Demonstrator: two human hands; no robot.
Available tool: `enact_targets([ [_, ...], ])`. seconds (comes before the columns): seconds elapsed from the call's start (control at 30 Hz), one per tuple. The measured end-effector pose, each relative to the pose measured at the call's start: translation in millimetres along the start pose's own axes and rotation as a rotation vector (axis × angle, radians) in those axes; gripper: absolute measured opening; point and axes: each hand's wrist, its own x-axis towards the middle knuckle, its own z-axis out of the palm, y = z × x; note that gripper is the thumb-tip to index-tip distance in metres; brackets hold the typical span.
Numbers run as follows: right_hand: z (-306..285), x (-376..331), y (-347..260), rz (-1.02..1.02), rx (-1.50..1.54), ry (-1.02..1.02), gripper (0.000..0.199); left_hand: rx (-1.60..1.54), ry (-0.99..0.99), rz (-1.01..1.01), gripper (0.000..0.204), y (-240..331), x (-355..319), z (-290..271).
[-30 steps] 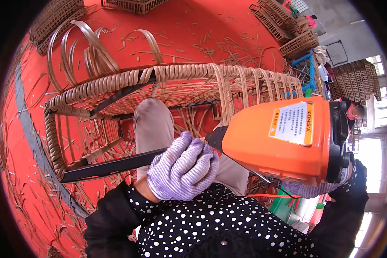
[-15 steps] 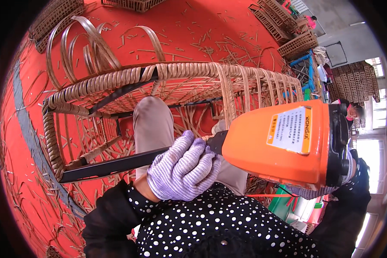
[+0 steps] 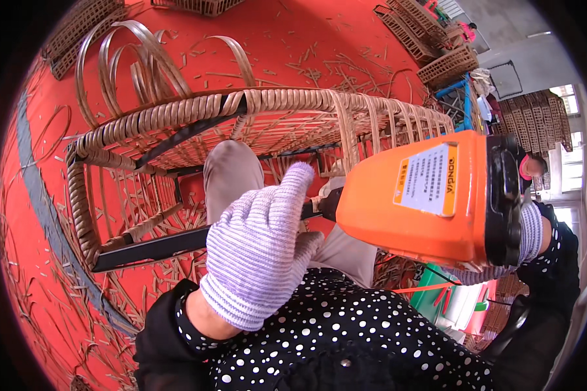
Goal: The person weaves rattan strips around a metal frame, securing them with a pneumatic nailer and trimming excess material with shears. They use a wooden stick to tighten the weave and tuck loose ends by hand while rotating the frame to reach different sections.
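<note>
An orange and black staple gun (image 3: 404, 195) spans the right of the view, its black nose at the dark frame rail. My right hand (image 3: 528, 238), in a striped knit glove, grips it from behind; the gun's body hides most of the fingers. Over the black rail (image 3: 150, 250) is my left hand (image 3: 254, 251), in a lilac-and-white striped glove, close to the nose. Its thumb and forefinger stand apart, and I see nothing held between them. The rattan-wrapped basket frame (image 3: 163, 116) lies tilted before me, a knee inside it. Loose rattan strips (image 3: 160, 55) curl up from its far edge.
Cut rattan scraps (image 3: 365, 78) litter the red floor (image 3: 306, 26). Woven baskets (image 3: 450, 68) stand at the far right, with taller stacks (image 3: 535, 127) behind. An orange hose or cord (image 3: 430, 287) runs below the gun beside a green and white container (image 3: 447, 300). Another person (image 3: 533, 168) is at the right.
My left hand has risen off the rail toward me, its forefinger now pointing upward. The staple gun has shifted slightly left and up, still in my right hand. The basket frame has barely moved.
</note>
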Motion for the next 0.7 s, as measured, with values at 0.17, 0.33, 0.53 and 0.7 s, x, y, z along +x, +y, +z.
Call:
enact_targets([
  [0.17, -0.5, 3.4, -5.3, 0.011, 0.009, -0.027, 0.032, -0.023, 0.104, -0.051, 0.078, -0.3, 4.0, -5.2],
  [0.33, -16.6, 10.1, 12.9, -0.047, 0.021, -0.084, 0.031, 0.254, -0.185, -0.047, 0.053, -10.4, 11.7, -2.7],
  [0.53, -68.7, -41.7, 55.1, -0.388, -0.280, 0.027, 0.031, 0.339, -0.283, -0.094, 0.053, -5.5, 24.0, 0.6],
  [0.7, -158.1, -42.1, 124.2, -0.828, -0.229, 0.620, 0.035, 0.383, -0.327, -0.032, 0.045, -3.2, 32.1, 11.1],
])
